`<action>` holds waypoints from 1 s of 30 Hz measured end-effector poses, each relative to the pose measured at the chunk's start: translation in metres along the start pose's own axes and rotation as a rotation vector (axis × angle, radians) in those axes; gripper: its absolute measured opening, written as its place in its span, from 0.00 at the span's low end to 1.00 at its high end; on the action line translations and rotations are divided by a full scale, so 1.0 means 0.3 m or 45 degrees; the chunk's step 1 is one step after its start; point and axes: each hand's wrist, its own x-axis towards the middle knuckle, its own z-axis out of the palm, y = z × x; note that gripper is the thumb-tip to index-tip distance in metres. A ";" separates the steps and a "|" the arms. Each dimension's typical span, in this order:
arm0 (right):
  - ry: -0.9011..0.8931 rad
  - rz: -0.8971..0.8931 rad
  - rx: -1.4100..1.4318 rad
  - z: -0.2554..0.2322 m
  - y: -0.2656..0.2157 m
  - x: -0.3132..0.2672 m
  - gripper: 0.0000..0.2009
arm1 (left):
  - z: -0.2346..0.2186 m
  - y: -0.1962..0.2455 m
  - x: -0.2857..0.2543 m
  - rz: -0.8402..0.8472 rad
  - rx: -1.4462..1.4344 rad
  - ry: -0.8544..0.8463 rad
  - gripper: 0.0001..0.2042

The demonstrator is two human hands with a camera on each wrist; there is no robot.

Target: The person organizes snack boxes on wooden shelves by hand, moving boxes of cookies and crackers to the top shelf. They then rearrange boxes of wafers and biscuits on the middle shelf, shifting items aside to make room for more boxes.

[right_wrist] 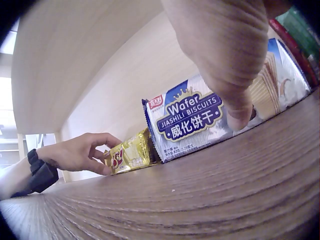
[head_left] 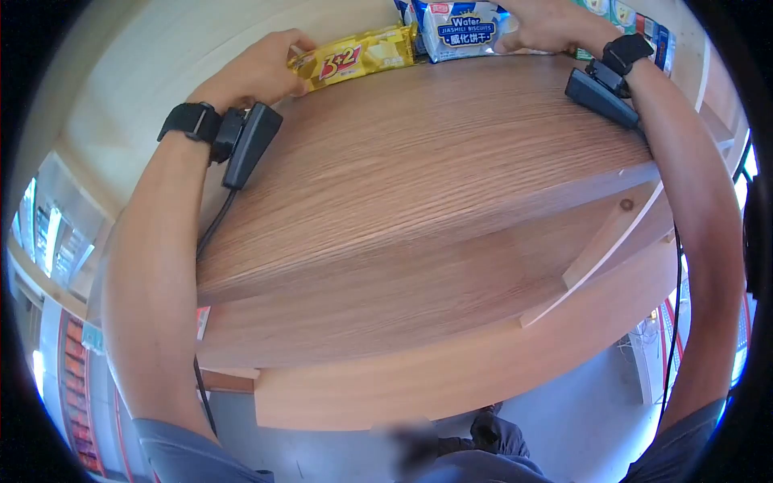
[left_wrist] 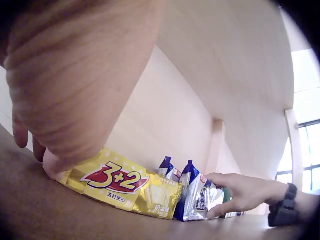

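A yellow "3+2" cracker packet point(head_left: 358, 55) lies at the back of a wooden shelf point(head_left: 419, 177). My left hand point(head_left: 294, 68) grips its left end, fingers and thumb curled round it, as the right wrist view confirms: left hand point(right_wrist: 97, 155), yellow packet point(right_wrist: 131, 152). Beside it on the right stands a blue-and-white wafer biscuit packet point(head_left: 467, 30). My right hand point(head_left: 523, 32) pinches that wafer packet point(left_wrist: 197, 197) between thumb and fingers, with the right hand point(left_wrist: 227, 195) at its right side. In the right wrist view my thumb point(right_wrist: 235, 100) presses the wafer packet's point(right_wrist: 192, 120) front.
Green and blue packets point(head_left: 624, 16) stand at the shelf's back right. A pale back wall point(head_left: 161, 48) closes the shelf behind. Below run a lower shelf board point(head_left: 451, 378) and a slanted support point(head_left: 600, 249). A cable point(head_left: 211, 225) hangs from the left wrist camera.
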 end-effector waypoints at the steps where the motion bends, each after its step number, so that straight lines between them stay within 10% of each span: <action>1: 0.046 0.028 -0.052 0.026 0.018 0.016 0.33 | -0.006 0.020 -0.008 -0.067 -0.033 -0.022 0.31; 18: -0.063 0.132 -0.080 0.017 0.007 0.028 0.30 | 0.016 -0.001 0.021 -0.194 -0.192 0.033 0.39; 25: 0.060 -0.005 -0.088 0.052 0.065 0.026 0.32 | 0.003 0.046 -0.006 -0.235 -0.347 0.076 0.24; 30: 0.040 0.049 -0.053 0.045 0.040 0.027 0.33 | -0.003 0.019 0.017 -0.153 -0.230 0.023 0.37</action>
